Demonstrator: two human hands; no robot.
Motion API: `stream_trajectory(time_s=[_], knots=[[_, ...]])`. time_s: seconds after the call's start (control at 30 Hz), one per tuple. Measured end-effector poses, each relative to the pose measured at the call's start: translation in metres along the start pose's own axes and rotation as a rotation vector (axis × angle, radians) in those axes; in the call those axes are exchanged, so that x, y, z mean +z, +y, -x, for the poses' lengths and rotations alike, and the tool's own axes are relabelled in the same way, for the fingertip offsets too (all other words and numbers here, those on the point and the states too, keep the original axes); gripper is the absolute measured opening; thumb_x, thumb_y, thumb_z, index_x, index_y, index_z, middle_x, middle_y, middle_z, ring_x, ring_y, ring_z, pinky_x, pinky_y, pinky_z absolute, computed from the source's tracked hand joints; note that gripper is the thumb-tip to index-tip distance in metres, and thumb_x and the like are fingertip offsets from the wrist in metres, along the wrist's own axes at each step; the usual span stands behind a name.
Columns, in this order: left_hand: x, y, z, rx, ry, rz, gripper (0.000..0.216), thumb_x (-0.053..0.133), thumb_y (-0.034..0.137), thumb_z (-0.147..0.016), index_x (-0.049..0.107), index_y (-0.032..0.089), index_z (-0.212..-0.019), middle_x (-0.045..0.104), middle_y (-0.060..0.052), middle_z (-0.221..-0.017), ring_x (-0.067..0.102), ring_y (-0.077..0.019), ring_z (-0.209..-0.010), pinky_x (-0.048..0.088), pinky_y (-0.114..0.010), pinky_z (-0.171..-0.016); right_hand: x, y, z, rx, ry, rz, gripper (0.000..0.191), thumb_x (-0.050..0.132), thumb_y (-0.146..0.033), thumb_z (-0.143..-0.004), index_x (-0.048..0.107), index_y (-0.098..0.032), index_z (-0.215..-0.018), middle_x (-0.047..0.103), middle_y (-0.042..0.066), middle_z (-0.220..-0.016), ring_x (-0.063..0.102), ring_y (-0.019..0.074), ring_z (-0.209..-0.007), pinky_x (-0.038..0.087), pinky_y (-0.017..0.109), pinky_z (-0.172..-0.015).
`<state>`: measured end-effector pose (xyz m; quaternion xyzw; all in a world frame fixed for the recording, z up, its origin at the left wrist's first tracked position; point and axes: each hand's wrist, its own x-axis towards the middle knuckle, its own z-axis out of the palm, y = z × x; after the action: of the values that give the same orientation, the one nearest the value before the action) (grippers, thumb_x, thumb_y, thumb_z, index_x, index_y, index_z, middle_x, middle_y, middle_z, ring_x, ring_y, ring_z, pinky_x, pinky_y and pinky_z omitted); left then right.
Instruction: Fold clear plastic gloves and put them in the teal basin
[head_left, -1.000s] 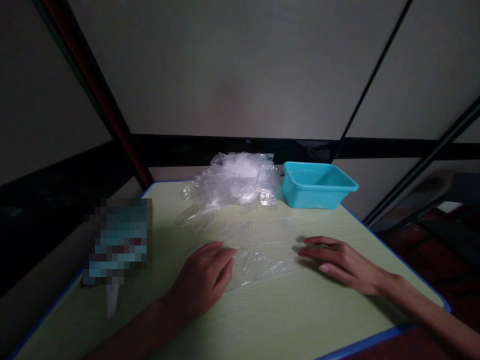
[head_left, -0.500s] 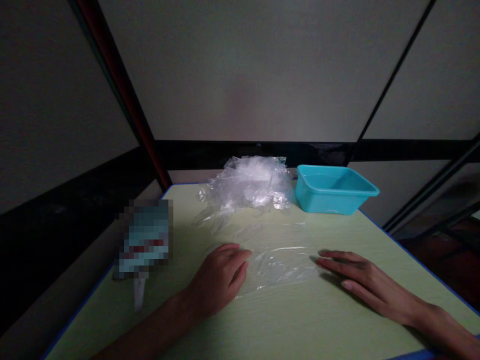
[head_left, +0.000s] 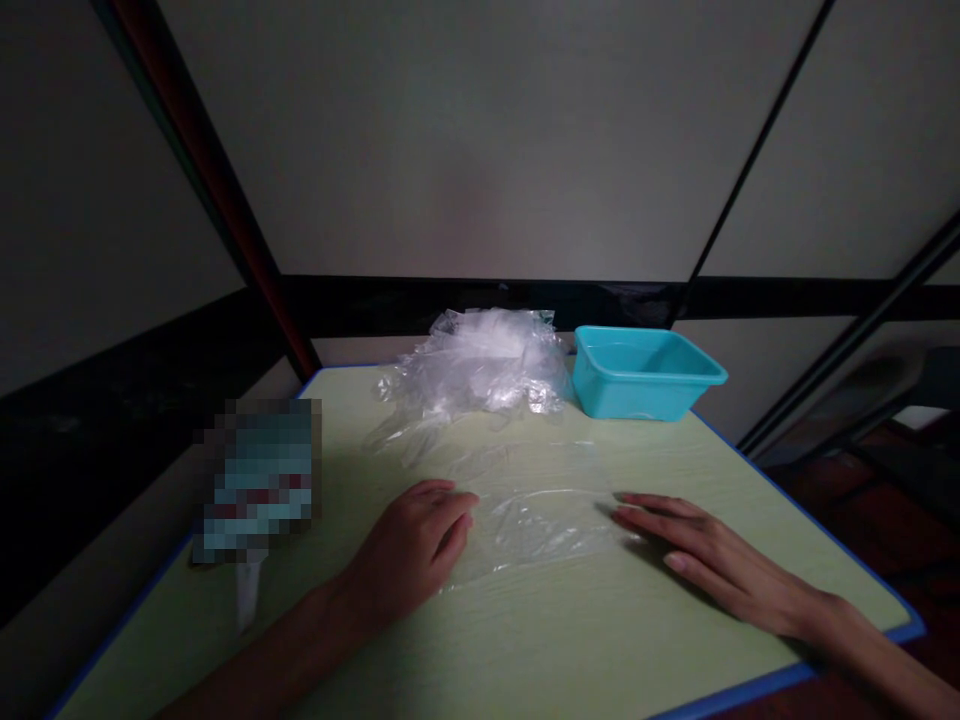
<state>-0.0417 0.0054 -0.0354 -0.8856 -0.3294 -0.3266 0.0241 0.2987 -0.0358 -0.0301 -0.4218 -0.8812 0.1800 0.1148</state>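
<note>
A thin, clear plastic sheet (head_left: 536, 520) lies wrinkled on the table between my hands; whether it is a bag or a glove I cannot tell. At its left end my left hand (head_left: 416, 540) rests with bent fingers, thumb and forefinger close together on the edge. My right hand (head_left: 709, 555) lies low at the right end, fingers stretched out and holding nothing, the fingertips by the plastic. Behind the sheet sits a loose heap of clear plastic pieces (head_left: 484, 365), with finger-like strips at its left side.
A turquoise plastic basin (head_left: 637, 385) stands at the back right, beside the heap. At the left table edge is a blurred-out bluish item (head_left: 262, 480) with a pale strip below it. The pale table (head_left: 525, 655) has a blue edge, and a wall panel rises behind.
The camera view has shifted slightly to the right, so everything appears further left. Both hands keep about the same place by the plastic sheet.
</note>
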Motion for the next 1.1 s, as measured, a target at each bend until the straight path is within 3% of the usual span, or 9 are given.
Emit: stream_trajectory(time_s=[0.43,0.6,0.73,0.93,1.1], knots=[[-0.005,-0.007,-0.004,-0.021,-0.052,-0.087,0.023,0.038,0.011,-0.081,0.06,0.016,-0.087,0.067,-0.002,-0.067,0.064,-0.0169,-0.067,0.049,-0.033,-0.08,0.006,-0.027,0.019,0.031,0.027,0.043,0.052,0.044,-0.03,-0.088,0.026,-0.032,-0.137,0.032,0.003,-0.14,0.034,0.0264,-0.125,0.037,0.047,-0.097],[-0.006,-0.009,-0.005,-0.003,-0.086,-0.117,0.025,0.036,0.013,-0.085,0.059,0.014,-0.095,0.069,-0.005,-0.075,0.064,-0.0179,-0.068,0.047,-0.037,-0.084,0.009,-0.044,0.029,0.013,0.046,0.087,0.058,0.048,-0.033,-0.085,0.023,-0.033,-0.138,0.031,0.002,-0.14,0.037,0.0284,-0.123,0.041,0.047,-0.093],[-0.007,-0.01,-0.006,-0.02,-0.16,-0.146,0.027,0.036,0.012,-0.085,0.057,0.014,-0.102,0.069,-0.007,-0.089,0.064,-0.019,-0.082,0.044,-0.038,-0.089,0.009,-0.061,0.027,-0.041,0.103,0.057,0.061,0.051,-0.037,-0.084,0.023,-0.035,-0.137,0.035,0.001,-0.137,0.043,0.0286,-0.118,0.044,0.046,-0.091],[-0.009,-0.008,-0.006,-0.064,-0.269,-0.153,0.04,0.031,0.01,-0.084,0.037,0.012,-0.123,0.062,-0.012,-0.111,0.056,-0.0213,-0.105,0.034,-0.047,-0.097,0.023,-0.071,0.022,-0.162,0.086,-0.01,0.06,0.051,-0.039,-0.084,0.021,-0.036,-0.136,0.049,0.001,-0.126,0.047,0.0259,-0.114,0.046,0.04,-0.09],[-0.008,-0.001,-0.002,-0.131,-0.158,-0.221,0.059,0.032,0.01,-0.082,0.01,0.011,-0.137,0.065,-0.01,-0.104,0.057,-0.0214,-0.104,0.033,-0.048,-0.098,0.029,-0.066,0.025,-0.16,0.099,-0.013,0.059,0.05,-0.041,-0.084,0.021,-0.038,-0.136,0.046,0.0,-0.129,0.048,0.0262,-0.113,0.047,0.039,-0.088]])
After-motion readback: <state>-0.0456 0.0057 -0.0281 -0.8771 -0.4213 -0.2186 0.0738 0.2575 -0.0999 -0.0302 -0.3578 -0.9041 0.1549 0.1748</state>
